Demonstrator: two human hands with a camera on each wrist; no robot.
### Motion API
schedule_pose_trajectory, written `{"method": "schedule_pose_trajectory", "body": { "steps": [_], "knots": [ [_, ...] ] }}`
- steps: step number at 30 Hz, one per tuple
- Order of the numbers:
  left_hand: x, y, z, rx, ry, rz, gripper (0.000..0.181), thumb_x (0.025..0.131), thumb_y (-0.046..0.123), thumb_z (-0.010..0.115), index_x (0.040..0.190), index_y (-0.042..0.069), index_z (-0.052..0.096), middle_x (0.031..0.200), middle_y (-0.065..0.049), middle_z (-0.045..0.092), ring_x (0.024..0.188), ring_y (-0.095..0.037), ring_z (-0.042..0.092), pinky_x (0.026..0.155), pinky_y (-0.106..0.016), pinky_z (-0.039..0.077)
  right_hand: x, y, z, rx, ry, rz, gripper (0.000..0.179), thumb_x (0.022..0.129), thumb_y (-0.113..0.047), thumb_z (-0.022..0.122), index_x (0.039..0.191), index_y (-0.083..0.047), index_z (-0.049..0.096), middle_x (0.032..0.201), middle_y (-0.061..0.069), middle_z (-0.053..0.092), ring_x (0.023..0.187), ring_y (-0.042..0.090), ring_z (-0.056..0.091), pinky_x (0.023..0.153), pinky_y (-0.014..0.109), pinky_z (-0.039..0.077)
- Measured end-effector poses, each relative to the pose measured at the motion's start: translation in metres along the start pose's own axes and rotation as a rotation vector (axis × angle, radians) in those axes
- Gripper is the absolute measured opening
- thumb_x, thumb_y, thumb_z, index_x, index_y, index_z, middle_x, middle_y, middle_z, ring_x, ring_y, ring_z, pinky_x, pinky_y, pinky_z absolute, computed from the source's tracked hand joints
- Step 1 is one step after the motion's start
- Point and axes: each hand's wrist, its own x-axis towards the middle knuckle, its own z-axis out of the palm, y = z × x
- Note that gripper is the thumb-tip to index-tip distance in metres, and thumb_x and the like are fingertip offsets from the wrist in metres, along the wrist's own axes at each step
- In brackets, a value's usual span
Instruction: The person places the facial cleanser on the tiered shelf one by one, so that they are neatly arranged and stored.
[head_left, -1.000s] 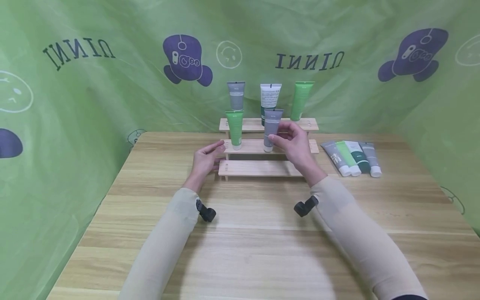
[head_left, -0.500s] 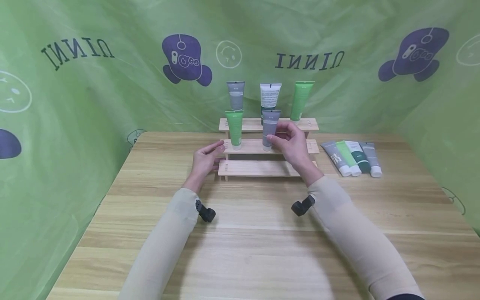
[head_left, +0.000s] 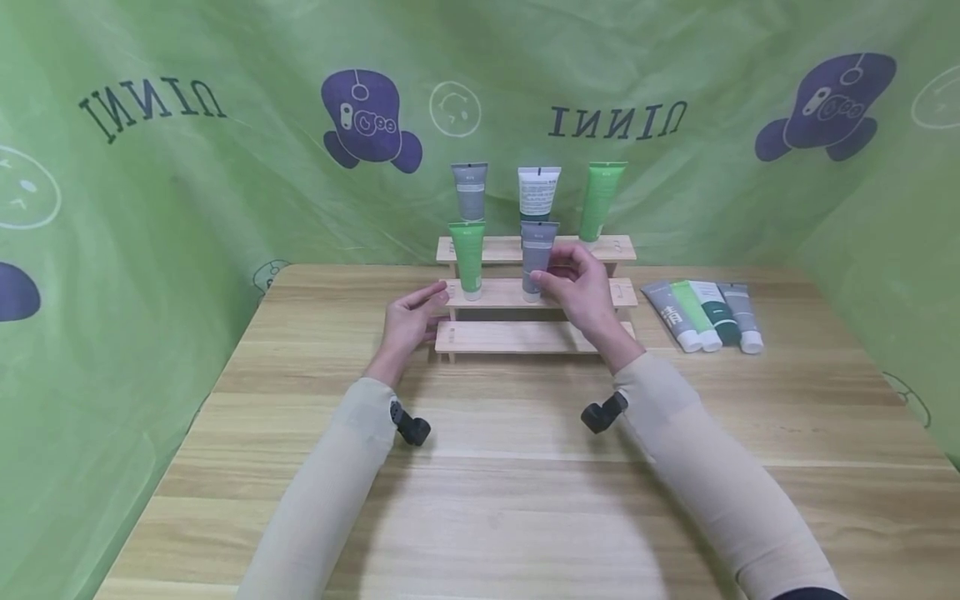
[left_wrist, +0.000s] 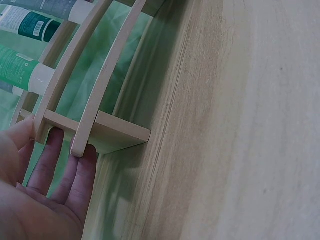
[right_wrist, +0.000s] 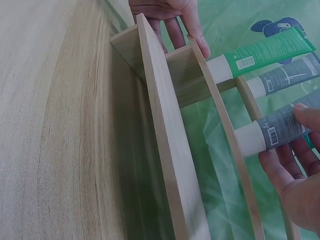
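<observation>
A three-step wooden display rack (head_left: 502, 337) stands at the back of the table. My right hand (head_left: 588, 292) pinches a grey squeeze tube (head_left: 537, 246) between thumb and fingers, its white cap (right_wrist: 251, 139) down at the middle step. My left hand (head_left: 408, 321) grips the rack's left end, the thumb at the middle step's end and the fingers against the side panel (left_wrist: 117, 132). A green tube (head_left: 468, 254) stands cap-down at the left of that step. On the top step are a grey tube (head_left: 470, 190), a white-and-dark-green tube (head_left: 537, 192), partly hidden, and a green tube (head_left: 602, 200).
Several more tubes lie on the table right of the rack: a grey one (head_left: 672, 315), a green one (head_left: 695, 315), a white-and-dark-green one (head_left: 716, 312) and another grey one (head_left: 741, 317). A green printed cloth (head_left: 262, 183) hangs behind and beside the wood-grain table (head_left: 480, 492).
My right hand has shifted the grey tube slightly left along the middle step, still pinching it. The left hand stays at the rack's end.
</observation>
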Motion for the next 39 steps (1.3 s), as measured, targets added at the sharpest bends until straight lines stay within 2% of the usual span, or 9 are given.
{"method": "schedule_pose_trajectory", "body": {
  "steps": [6,23,28,33,39],
  "knots": [
    [0.001,-0.002,0.001,-0.005,-0.021,-0.017,0.037,0.090,0.031,0.078,0.126,0.023,0.071,0.131,-0.006,0.066,0.103,-0.033,0.070,0.083,-0.041,0.062,0.000,0.001,-0.003,-0.009,-0.002,0.004,0.041,0.088,-0.002,0.077,0.123,0.003,0.057,0.124,0.019,0.063,0.112,0.027,0.063,0.101,0.033,0.052],
    [-0.001,0.000,0.001,-0.011,-0.002,-0.004,0.038,0.091,0.030,0.077,0.127,0.022,0.071,0.132,-0.006,0.066,0.101,-0.031,0.071,0.081,-0.040,0.063,-0.001,-0.002,-0.007,-0.007,-0.030,0.012,0.041,0.088,-0.001,0.076,0.125,0.002,0.058,0.123,0.017,0.063,0.112,0.025,0.062,0.100,0.031,0.052],
    [0.000,0.000,0.001,-0.025,-0.001,-0.009,0.037,0.091,0.028,0.077,0.127,0.020,0.071,0.131,-0.007,0.067,0.101,-0.032,0.071,0.081,-0.040,0.063,-0.007,0.000,-0.012,0.005,-0.051,0.024,0.038,0.089,-0.002,0.075,0.124,0.003,0.059,0.122,0.016,0.064,0.110,0.024,0.063,0.094,0.029,0.056],
    [0.000,0.000,0.000,-0.021,-0.004,-0.014,0.036,0.092,0.027,0.076,0.128,0.020,0.070,0.132,-0.007,0.066,0.101,-0.031,0.071,0.081,-0.040,0.062,-0.015,0.003,-0.020,0.027,-0.046,0.018,0.041,0.089,-0.002,0.075,0.126,0.006,0.058,0.124,0.022,0.063,0.106,0.022,0.066,0.086,0.028,0.059],
    [-0.001,0.002,0.001,-0.016,-0.003,-0.008,0.036,0.092,0.027,0.076,0.128,0.020,0.070,0.131,-0.008,0.066,0.101,-0.032,0.071,0.081,-0.040,0.063,-0.029,0.003,-0.037,0.063,-0.075,0.036,0.042,0.091,-0.003,0.074,0.127,0.006,0.055,0.126,0.026,0.059,0.100,0.017,0.068,0.087,0.037,0.060]
  ]
}}
